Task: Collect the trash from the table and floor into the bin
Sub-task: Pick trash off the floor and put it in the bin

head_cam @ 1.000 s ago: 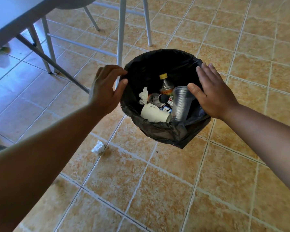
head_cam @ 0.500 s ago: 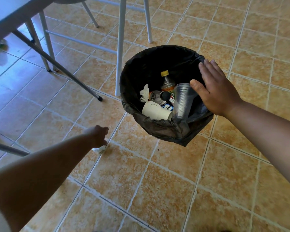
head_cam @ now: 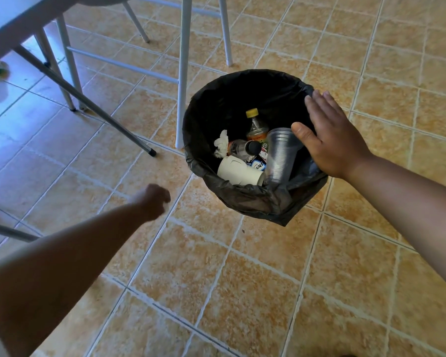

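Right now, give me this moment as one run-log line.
phase: pickup | left hand: curled near floor, contents hidden | right hand: open at bin rim | bin: bottles, cups, tissue inside

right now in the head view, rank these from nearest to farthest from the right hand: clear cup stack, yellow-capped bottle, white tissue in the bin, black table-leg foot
1. clear cup stack, in the bin, right beside the right hand
2. yellow-capped bottle, middle of the bin
3. white tissue, bin's left side
4. black table-leg foot, outside the bin, to its left
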### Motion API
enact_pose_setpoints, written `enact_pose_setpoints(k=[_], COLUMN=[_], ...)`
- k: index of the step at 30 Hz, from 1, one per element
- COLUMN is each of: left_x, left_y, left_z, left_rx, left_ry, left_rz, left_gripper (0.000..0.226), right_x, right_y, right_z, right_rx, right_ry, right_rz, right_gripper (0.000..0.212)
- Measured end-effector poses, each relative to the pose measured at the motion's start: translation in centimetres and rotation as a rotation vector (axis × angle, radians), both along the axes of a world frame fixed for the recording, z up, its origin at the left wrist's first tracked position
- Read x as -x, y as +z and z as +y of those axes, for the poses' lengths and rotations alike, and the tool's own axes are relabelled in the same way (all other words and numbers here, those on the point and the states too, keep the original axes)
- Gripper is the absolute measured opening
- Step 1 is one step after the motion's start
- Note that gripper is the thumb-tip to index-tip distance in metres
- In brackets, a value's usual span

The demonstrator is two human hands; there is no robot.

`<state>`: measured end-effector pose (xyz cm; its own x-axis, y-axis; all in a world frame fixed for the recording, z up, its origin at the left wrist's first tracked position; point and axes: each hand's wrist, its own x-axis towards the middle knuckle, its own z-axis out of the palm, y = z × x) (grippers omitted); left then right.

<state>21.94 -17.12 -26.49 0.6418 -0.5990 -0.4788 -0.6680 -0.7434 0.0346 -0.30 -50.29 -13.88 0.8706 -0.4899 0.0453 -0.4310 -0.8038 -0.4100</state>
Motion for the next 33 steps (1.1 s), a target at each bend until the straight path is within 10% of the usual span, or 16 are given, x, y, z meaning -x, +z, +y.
enact_pose_setpoints(k=[6, 11, 17, 26, 33], left_x=[-3.0, -1.9, 1.5, 1.1, 0.7], left_y=[8.1, 14.1, 14.9, 14.0, 12.7], left_z=[-5.6, -9.8, -12.5, -12.0, -11.5], left_rx=[0.874, 1.238, 1.097, 0.963, 0.801], left_ry=[0.419, 0.375, 0.16, 0.074, 0.208], left_rz=[-0.138, -0.116, 0.113, -0.207, -0.089], left_gripper=[0.014, 0.015, 0.04, 0.038, 0.057], right_x=[0.1, 0.1, 0.1, 0.0, -0.1], right_y=[0.1, 0.2, 0.3, 0.2, 0.2], right_z=[0.0, 0.1, 0.1, 0.2, 0.1], right_rx=[0.0, 0.001, 0.006, -0.003, -0.028], right_ry=[0.0, -0.001, 0.003, 0.004, -0.032], right_rz=[0.009, 0.018, 0.022, 0.012, -0.046], right_gripper=[0.083, 0.082, 0.084, 0.085, 0.074])
